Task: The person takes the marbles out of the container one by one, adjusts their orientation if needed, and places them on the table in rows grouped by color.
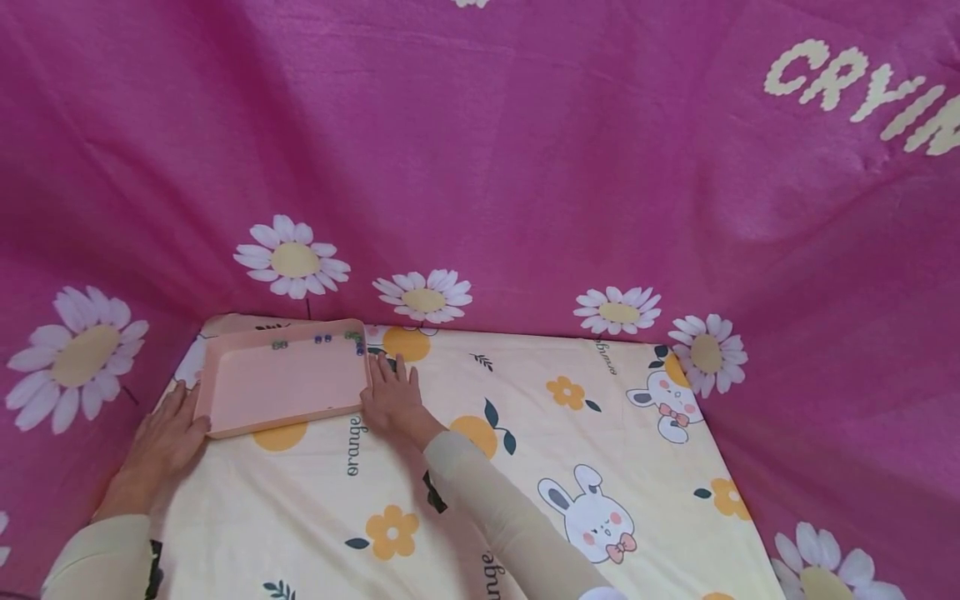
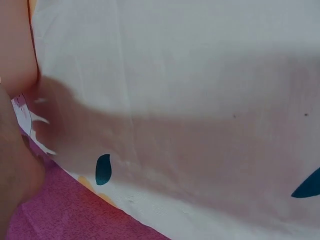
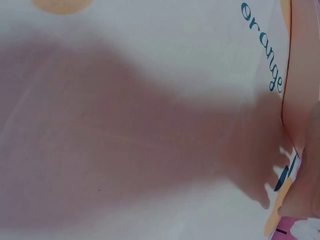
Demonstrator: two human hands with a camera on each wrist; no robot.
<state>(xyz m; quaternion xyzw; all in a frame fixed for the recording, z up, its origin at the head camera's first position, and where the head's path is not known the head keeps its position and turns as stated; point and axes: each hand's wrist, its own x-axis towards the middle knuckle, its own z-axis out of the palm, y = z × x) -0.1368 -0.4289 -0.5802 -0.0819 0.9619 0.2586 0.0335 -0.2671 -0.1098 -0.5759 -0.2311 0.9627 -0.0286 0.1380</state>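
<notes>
Hands flank a shallow pink tray (image 1: pixel 281 387) that lies flat on a cream bedsheet (image 1: pixel 525 392) printed with oranges, flowers and rabbits. The left hand (image 1: pixel 165 437) lies flat with straight fingers against the tray's left edge near its front corner; the right hand (image 1: pixel 390 392) lies flat with fingers spread against the tray's right edge. Neither hand curls round the rim. A few small dark beads (image 1: pixel 322 339) sit along the tray's far wall, some near its far right corner. A pink cloth with white daisies (image 1: pixel 480 167) hangs behind and to both sides, just past the tray's far edge. The wrist views show only blurred sheet (image 2: pixel 200 75), shadow and a strip of tray (image 3: pixel 305 75) at the edge.
</notes>
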